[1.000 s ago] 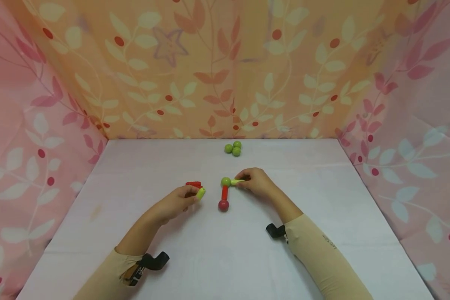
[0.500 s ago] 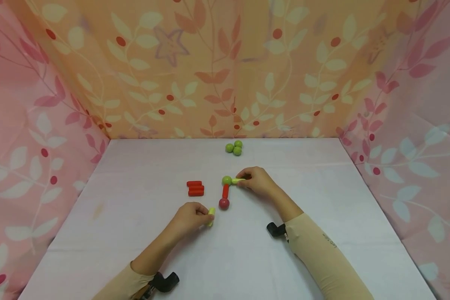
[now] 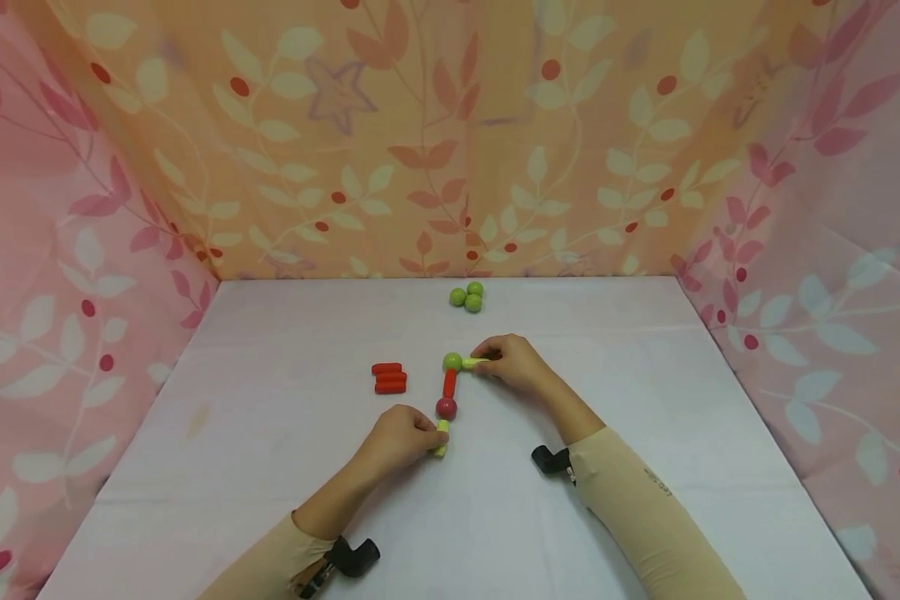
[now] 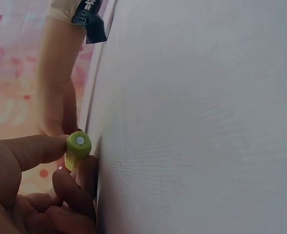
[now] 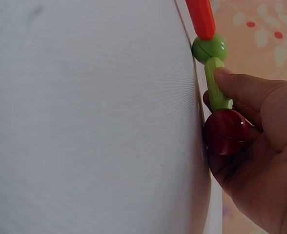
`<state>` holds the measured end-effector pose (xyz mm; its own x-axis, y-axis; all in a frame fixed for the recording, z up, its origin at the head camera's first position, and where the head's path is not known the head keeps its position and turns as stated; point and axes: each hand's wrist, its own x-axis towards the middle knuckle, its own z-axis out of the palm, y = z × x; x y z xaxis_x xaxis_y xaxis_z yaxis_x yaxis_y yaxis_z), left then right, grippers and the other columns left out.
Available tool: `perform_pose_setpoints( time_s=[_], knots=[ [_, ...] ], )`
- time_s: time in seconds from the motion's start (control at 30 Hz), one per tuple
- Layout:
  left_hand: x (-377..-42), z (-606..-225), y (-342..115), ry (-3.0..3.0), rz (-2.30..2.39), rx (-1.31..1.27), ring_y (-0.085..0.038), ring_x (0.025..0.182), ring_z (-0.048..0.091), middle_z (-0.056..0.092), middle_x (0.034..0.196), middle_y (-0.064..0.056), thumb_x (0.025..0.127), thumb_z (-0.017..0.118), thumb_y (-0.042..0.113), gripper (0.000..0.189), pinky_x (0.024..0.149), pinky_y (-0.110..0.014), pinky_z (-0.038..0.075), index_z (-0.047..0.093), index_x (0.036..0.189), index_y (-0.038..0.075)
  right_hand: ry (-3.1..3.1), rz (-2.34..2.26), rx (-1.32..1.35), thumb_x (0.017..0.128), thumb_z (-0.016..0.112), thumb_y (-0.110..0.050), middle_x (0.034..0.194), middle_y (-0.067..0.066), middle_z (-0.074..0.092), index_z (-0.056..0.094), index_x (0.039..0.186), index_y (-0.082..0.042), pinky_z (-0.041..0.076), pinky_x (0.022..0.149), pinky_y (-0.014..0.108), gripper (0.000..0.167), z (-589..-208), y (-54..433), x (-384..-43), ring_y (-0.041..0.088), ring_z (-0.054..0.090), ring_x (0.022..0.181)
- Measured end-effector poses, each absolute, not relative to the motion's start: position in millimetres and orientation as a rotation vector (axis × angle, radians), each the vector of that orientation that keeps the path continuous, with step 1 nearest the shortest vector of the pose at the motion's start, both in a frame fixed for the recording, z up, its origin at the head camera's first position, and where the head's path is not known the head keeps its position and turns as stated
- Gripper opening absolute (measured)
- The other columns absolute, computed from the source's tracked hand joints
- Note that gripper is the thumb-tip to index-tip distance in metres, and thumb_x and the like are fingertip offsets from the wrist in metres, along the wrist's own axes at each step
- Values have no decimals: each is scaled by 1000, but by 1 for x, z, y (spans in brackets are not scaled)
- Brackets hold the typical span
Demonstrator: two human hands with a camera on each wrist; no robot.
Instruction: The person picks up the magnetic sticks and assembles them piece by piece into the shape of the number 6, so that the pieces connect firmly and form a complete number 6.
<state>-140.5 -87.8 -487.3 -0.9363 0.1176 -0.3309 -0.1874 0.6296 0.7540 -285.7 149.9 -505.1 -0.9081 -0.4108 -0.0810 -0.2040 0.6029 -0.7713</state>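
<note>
My left hand [image 3: 399, 438] pinches a yellow-green magnetic rod [image 3: 442, 426] between thumb and fingers, its far end right at a dark red ball [image 3: 446, 407]. A round silvery spot shows on the rod's near end [image 4: 80, 141] in the left wrist view. From that ball a red rod [image 3: 449, 384] runs up to a green ball [image 3: 452, 362]. My right hand [image 3: 516, 363] grips a second yellow-green rod [image 5: 216, 85] that meets the green ball. In the right wrist view another dark red ball [image 5: 226, 132] sits at this rod's other end, against the fingers.
Several red rods [image 3: 390, 377] lie side by side left of the chain. Three green balls [image 3: 473, 303] cluster near the back of the white-covered table [image 3: 570, 517]. Floral cloth [image 3: 390, 142] walls the back and both sides.
My left hand has carried its yellow-green rod from beside the red rods, toward me and right, up to the dark red ball. The right hand has stayed in place.
</note>
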Motion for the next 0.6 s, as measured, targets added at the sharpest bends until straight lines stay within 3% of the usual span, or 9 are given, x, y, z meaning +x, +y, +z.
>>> perform_pose_setpoints(
  time_s=[0.2, 0.6],
  knots=[
    [-147, -489, -83, 2511, 1236, -59, -20, 75, 59, 68, 75, 0, 87, 82, 29, 17, 63, -30, 48, 78, 81, 13, 2577, -1202, -497, 90, 80, -28, 104, -6, 72, 77, 103, -24, 52, 92, 38, 14, -502, 154, -285, 18, 61, 100],
    [-144, -492, -81, 2539, 1230, -66, -19, 71, 58, 66, 71, 0, 87, 82, 30, 20, 60, -29, 46, 74, 77, 14, 2567, -1202, -505, 90, 80, -28, 105, -5, 72, 77, 105, -23, 52, 87, 34, 15, -504, 152, -285, 18, 60, 97]
  ],
)
